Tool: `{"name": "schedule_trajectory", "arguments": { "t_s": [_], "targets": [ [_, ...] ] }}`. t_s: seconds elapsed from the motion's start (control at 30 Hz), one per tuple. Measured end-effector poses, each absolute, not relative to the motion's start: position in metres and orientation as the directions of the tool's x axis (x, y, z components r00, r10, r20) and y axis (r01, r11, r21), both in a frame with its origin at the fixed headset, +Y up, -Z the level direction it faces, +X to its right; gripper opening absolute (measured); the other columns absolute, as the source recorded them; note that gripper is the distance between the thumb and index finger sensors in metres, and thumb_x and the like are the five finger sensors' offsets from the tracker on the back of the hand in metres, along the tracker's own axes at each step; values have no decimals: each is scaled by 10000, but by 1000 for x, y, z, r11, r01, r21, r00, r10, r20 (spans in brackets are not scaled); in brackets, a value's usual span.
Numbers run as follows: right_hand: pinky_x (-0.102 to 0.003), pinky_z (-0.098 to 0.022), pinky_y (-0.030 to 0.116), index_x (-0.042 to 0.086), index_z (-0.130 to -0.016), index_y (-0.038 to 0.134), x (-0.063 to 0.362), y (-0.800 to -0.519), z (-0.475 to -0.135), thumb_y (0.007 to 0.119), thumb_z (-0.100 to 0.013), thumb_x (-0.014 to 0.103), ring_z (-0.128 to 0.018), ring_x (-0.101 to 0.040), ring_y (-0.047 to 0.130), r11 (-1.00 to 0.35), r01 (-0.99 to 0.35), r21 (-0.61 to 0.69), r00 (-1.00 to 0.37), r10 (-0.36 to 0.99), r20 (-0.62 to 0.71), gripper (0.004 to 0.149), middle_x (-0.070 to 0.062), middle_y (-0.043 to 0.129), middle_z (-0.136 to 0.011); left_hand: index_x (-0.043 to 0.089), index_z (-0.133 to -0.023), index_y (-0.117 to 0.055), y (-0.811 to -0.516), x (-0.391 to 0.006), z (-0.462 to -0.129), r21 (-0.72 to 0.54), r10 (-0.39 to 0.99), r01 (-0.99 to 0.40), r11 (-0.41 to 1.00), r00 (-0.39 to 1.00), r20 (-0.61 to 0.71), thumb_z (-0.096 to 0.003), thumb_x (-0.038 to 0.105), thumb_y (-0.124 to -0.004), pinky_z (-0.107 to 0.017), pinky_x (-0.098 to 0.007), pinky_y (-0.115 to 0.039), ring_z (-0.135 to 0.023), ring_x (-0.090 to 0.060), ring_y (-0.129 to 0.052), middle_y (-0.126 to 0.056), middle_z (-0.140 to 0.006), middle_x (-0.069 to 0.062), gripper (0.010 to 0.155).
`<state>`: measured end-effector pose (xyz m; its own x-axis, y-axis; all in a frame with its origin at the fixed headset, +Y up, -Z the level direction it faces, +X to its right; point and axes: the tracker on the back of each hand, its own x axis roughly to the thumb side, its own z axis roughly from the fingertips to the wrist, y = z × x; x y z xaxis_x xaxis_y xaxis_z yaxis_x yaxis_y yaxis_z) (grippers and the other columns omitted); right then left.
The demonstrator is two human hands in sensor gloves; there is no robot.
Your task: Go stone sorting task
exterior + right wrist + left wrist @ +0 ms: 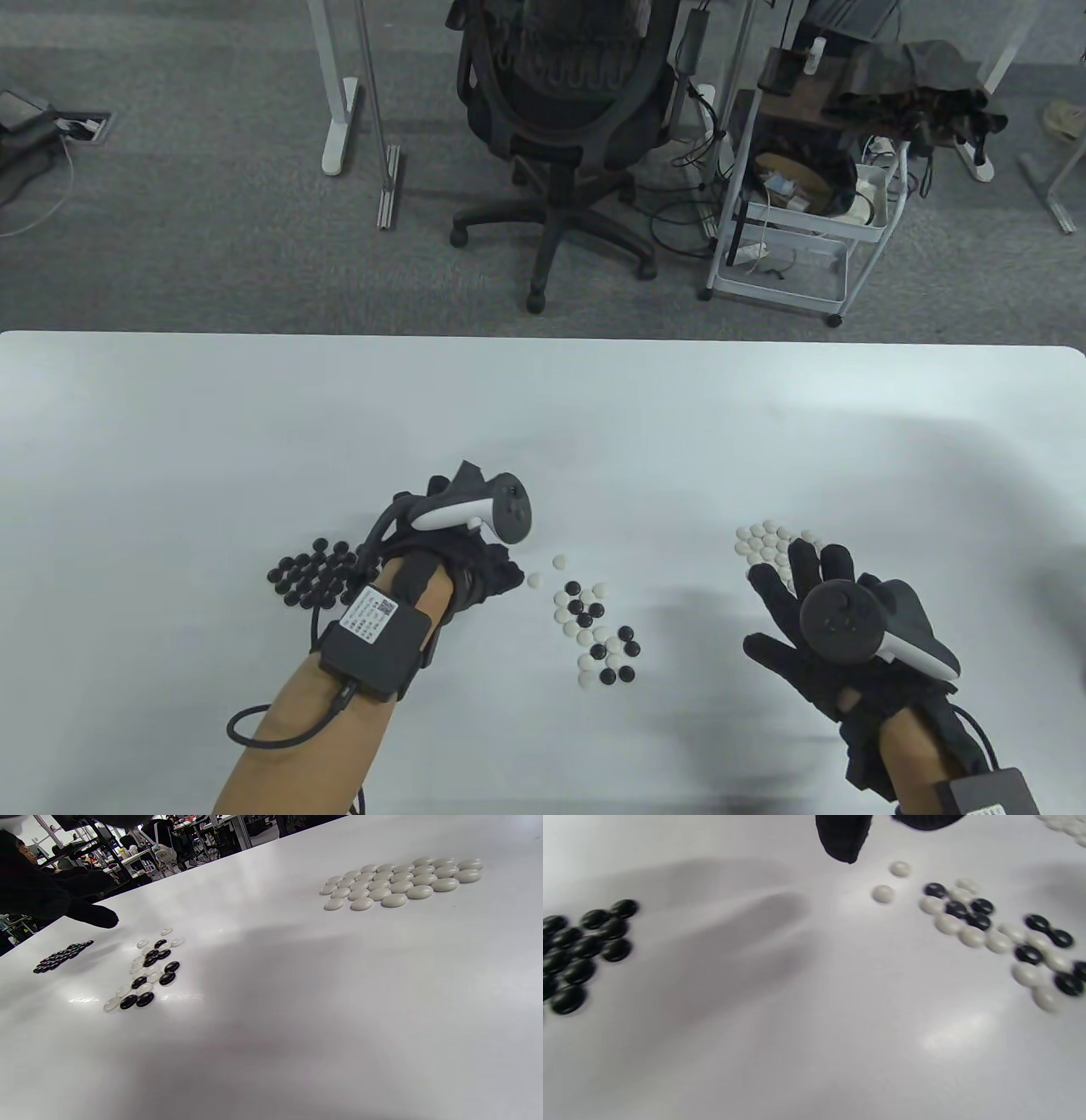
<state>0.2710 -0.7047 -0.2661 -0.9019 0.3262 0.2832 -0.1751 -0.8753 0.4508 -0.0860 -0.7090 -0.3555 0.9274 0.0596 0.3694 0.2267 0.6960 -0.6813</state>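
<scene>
Roughly half the sorting looks done: a black pile (312, 574) sits at lower left of the table view, a white pile (768, 542) at lower right, and the mixed cluster (594, 624) between them is left to be split. The left hand (462, 556) is seen with fingers curled, though whether anything is pinched can't be told, while the right hand (814, 628) is spread flat and empty by the white pile. Stones should probably be pinched singly off the cluster's edge so neighbours aren't scattered.

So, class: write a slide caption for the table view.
Gloved left hand and right hand sort mixed Go stones into black pile and white pile.
</scene>
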Motion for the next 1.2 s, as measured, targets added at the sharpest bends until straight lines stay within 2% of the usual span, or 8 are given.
{"name": "schedule_trajectory", "arguments": {
  "t_s": [0.2,0.5,0.63,0.77,0.9,1.2],
  "targets": [
    [-800,-527,34,112,-1151,176,271,-704,-265,473,-557,533,-853,-574,-142,-877,-175,448,-900,327,289,786,-317,-85,-1058,277,-1186,-469,-722,-50,-350,-675,111,271,686,878,465,-562,494,-407,-591,-841,-37,-914,-599,156,115,-1141,-305,664],
    [-800,-528,34,111,-1151,173,271,-704,-265,473,-558,533,-854,-573,-141,-876,-177,449,-898,330,291,788,-316,-85,-1059,316,-1185,-387,-749,-34,-360,-713,137,273,646,877,460,-552,492,-379,-583,-843,-22,-899,-595,179,149,-1121,-305,657],
    [-800,-528,34,110,-1151,175,271,-704,-265,474,-557,532,-854,-574,-142,-875,-178,449,-898,331,290,788,-318,-85,-1058,323,-1185,-383,-749,-30,-369,-708,124,255,659,892,436,-551,491,-378,-583,-841,-17,-899,-592,184,155,-1120,-298,656],
    [-801,-527,35,111,-1151,175,271,-704,-265,472,-557,533,-854,-574,-141,-874,-176,453,-899,330,289,787,-318,-86,-1058,324,-1186,-381,-750,-26,-389,-723,130,178,667,928,349,-548,491,-374,-584,-839,-5,-899,-585,195,166,-1116,-289,660],
    [-802,-528,36,112,-1151,176,272,-703,-264,473,-558,533,-854,-575,-141,-876,-181,447,-897,333,290,786,-317,-85,-1059,344,-1171,-377,-752,-41,-405,-770,172,71,634,958,229,-552,490,-380,-584,-838,-6,-901,-582,190,157,-1120,-284,636],
    [-803,-529,37,110,-1152,180,273,-701,-264,475,-557,532,-857,-575,-139,-875,-187,447,-896,338,288,787,-317,-81,-1060,318,-1169,-443,-743,-130,-408,-767,51,-5,641,998,35,-552,487,-391,-581,-839,-5,-902,-583,186,154,-1120,-279,642]
  ]
}}
